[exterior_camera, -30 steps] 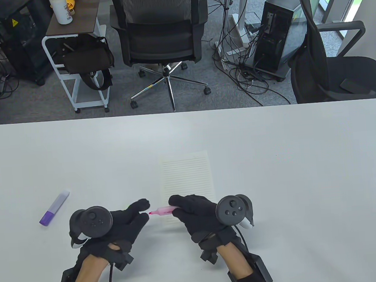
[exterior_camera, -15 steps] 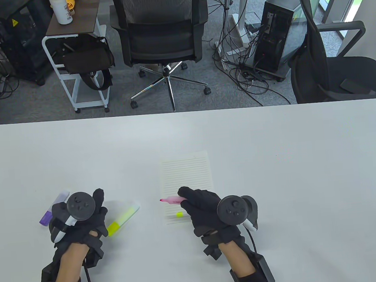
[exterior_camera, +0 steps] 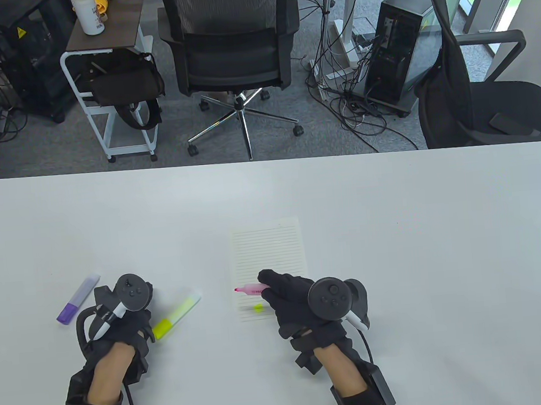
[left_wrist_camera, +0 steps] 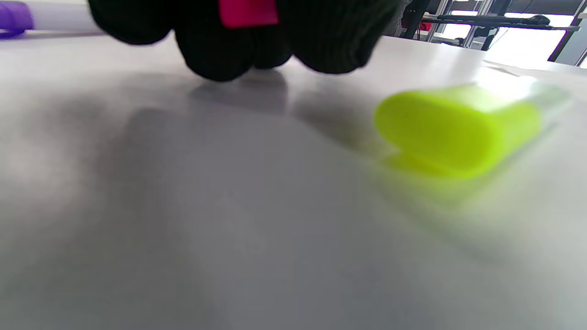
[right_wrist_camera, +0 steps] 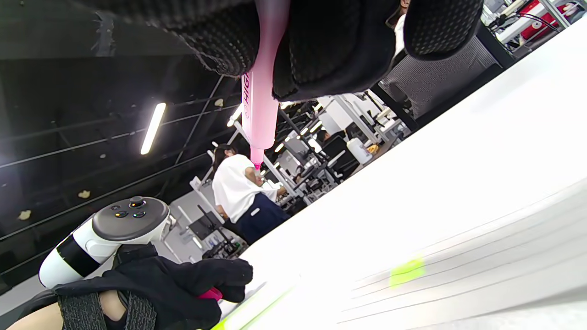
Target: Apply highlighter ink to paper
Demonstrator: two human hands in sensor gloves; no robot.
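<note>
Pink pen (exterior_camera: 252, 288) pinched uncapped in R hand (exterior_camera: 292, 300) over paper (exterior_camera: 267, 250); L hand (exterior_camera: 120, 319) clasps cap (left_wrist_camera: 247, 11). Risk: unweighted sheet slides, smearing ink.

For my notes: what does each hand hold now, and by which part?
The right hand grips the pink highlighter by its barrel, tip uncovered. The left hand holds a pink cap between its fingers.

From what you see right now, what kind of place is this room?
Most likely an office or a lab workspace. Behind the white table stand a mesh office chair and a desktop computer tower with many loose cables on the grey carpet.
</note>
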